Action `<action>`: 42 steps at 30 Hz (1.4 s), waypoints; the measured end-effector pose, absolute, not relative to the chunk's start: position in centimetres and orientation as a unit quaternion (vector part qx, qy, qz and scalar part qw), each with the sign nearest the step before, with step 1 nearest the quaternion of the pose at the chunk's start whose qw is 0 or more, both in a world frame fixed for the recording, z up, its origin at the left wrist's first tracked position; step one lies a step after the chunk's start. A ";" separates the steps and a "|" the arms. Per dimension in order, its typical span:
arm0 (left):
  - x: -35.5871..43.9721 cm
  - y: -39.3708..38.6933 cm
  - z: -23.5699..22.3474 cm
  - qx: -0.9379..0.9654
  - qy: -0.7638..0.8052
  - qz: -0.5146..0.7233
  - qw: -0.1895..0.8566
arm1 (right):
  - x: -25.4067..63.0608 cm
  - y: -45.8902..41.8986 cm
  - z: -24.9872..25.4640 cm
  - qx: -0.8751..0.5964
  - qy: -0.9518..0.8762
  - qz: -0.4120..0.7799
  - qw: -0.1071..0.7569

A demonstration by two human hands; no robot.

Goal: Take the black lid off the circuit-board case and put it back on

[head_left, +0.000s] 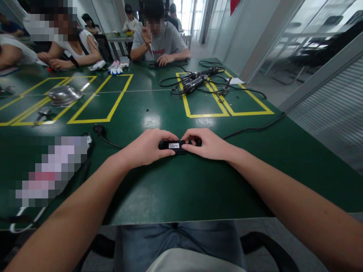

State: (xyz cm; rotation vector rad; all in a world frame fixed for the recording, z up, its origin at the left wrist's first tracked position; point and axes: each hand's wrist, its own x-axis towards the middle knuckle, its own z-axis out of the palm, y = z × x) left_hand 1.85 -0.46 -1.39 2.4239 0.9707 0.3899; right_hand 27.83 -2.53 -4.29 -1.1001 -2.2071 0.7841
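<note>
In the head view, a small black power adapter (pixel 174 146) with a white printed label lies low over the green table between my two hands. My left hand (pixel 149 147) is closed around its left end, thumb along the near edge and fingers along the far edge. My right hand (pixel 208 144) pinches its right end, the thumb tip on the casing near the label. A black cord ending in a round plug (pixel 99 130) runs in beside my left hand. Another black cable (pixel 252 129) leads from behind my right hand to the table's right edge.
Across the green table (pixel 159 196) are a tangle of cables with black tools (pixel 195 81), a metal bowl-like part (pixel 65 95) and gloves (pixel 115 68). A blurred-out package (pixel 53 166) lies at the left. A person (pixel 161 41) sits opposite; others sit farther left.
</note>
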 end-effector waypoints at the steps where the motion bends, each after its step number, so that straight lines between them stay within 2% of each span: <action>1: 1.9 -0.5 -1.3 0.893 0.354 0.143 0.238 | 27.8 -2.6 -4.3 -0.410 -0.821 0.290 0.273; 9: 1.6 -0.2 -1.6 0.868 0.346 0.150 0.322 | 27.5 -2.7 -4.5 -0.427 -0.813 0.291 0.266; 14: 1.8 -0.4 -2.1 0.830 0.348 0.239 0.365 | 27.7 -2.1 -5.4 -0.432 -0.761 0.366 0.316; 18: 1.6 0.1 -2.4 0.823 0.399 0.289 0.284 | 27.8 -1.8 -5.5 -0.432 -0.761 0.378 0.303; 22: 0.9 1.2 -3.0 0.844 0.461 0.221 0.159 | 27.7 -2.3 -4.6 -0.420 -0.786 0.356 0.280; 25: 0.6 1.7 -3.4 0.859 0.456 0.185 0.140 | 27.6 -2.6 -4.0 -0.411 -0.800 0.343 0.271; 30: 0.5 1.1 -2.2 0.891 0.387 0.217 0.094 | 27.7 -2.6 -3.8 -0.413 -0.811 0.331 0.250; 36: 0.4 0.2 -0.6 0.884 0.369 0.097 0.271 | 27.6 -2.9 -3.6 -0.429 -0.828 0.280 0.227; 42: 0.4 0.1 -0.8 0.879 0.367 0.088 0.291 | 27.2 -3.2 -3.5 -0.431 -0.836 0.248 0.231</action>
